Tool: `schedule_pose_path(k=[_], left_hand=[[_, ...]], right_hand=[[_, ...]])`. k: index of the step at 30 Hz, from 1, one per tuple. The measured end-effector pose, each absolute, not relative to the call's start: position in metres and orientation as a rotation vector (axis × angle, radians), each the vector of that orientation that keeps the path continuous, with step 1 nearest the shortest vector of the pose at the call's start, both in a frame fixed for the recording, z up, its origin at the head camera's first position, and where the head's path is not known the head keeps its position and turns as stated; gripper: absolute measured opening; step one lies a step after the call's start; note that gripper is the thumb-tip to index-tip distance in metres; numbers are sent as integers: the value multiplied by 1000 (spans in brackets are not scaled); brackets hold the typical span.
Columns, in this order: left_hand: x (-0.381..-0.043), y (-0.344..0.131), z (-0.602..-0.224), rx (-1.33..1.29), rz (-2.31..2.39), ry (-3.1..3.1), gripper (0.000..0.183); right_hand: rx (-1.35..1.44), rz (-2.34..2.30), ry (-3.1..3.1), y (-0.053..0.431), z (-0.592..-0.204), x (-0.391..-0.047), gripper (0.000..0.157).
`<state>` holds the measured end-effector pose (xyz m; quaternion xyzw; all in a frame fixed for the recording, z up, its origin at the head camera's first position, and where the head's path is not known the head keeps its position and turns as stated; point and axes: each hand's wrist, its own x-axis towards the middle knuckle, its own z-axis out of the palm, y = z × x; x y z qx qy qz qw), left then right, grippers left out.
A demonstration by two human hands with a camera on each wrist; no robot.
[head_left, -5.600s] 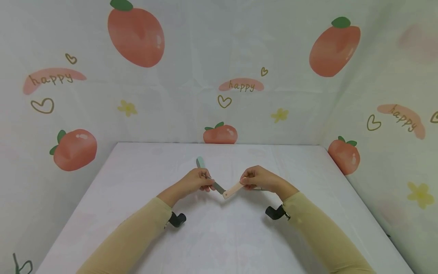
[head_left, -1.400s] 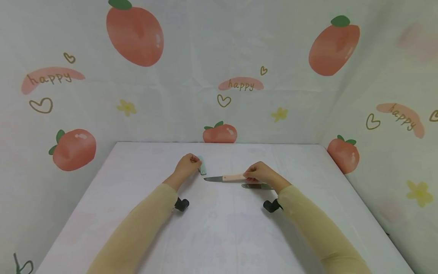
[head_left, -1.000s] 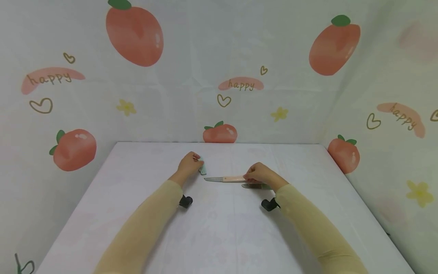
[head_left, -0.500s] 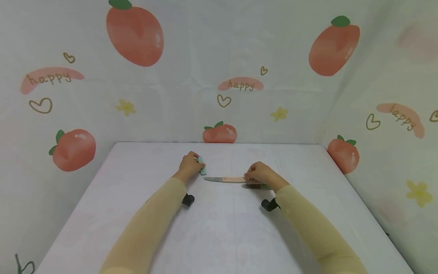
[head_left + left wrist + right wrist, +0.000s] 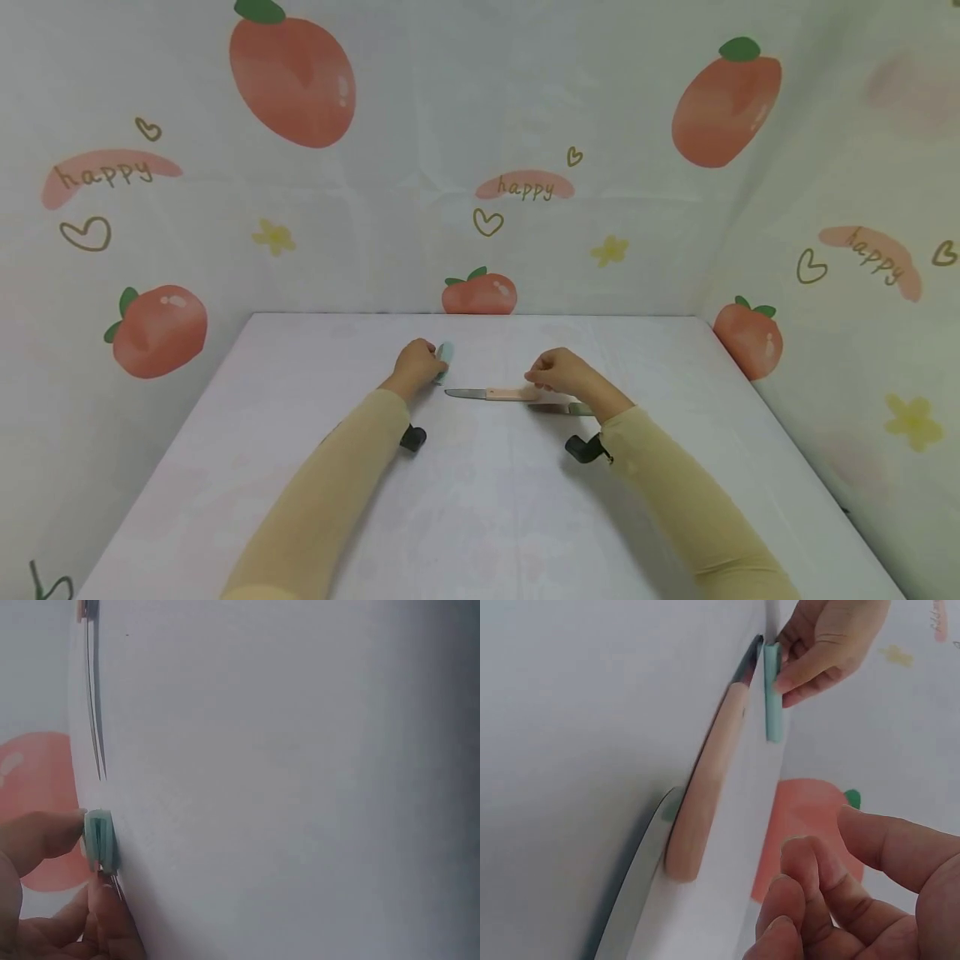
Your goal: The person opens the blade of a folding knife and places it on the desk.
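My left hand (image 5: pixel 418 367) pinches a mint-green folding knife (image 5: pixel 446 358) between thumb and fingers at the table's far middle. The left wrist view shows the slotted end of this knife's handle (image 5: pixel 100 841), with a thin metal sliver beside the fingers. To its right lies an unfolded knife with a pink handle (image 5: pixel 510 394), its blade (image 5: pixel 465 393) pointing left. My right hand (image 5: pixel 562 372) hovers just above that handle, fingers loosely curled, thumb and fingertips apart, holding nothing. Under the right wrist lies another unfolded knife with a green handle (image 5: pixel 581 409), partly hidden.
A white cloth covers the table (image 5: pixel 480 517), and its far edge meets a white backdrop (image 5: pixel 390 250) printed with fruit, hearts and lettering. Black wrist cameras (image 5: pixel 583 448) hang below both sleeves.
Earlier both hands held the half-folded pink knife; now it lies unfolded on the table. My right hand has just lifted off its handle. My left hand has gone to the mint knife and turned it.
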<state>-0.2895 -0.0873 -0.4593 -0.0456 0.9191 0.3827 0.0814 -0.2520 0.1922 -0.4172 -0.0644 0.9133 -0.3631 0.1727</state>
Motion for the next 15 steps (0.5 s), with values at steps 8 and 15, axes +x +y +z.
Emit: schedule_pose_path(k=[8,15], left_hand=[[-289,-88,-461,-137,1179,2719,29],[-283,-92,-458,-86,1175,2744,19]], right_hand=[[-233,-1035,2606,183,-410,-248,21],[-280,-1184,2568,173,-405,-249,20]])
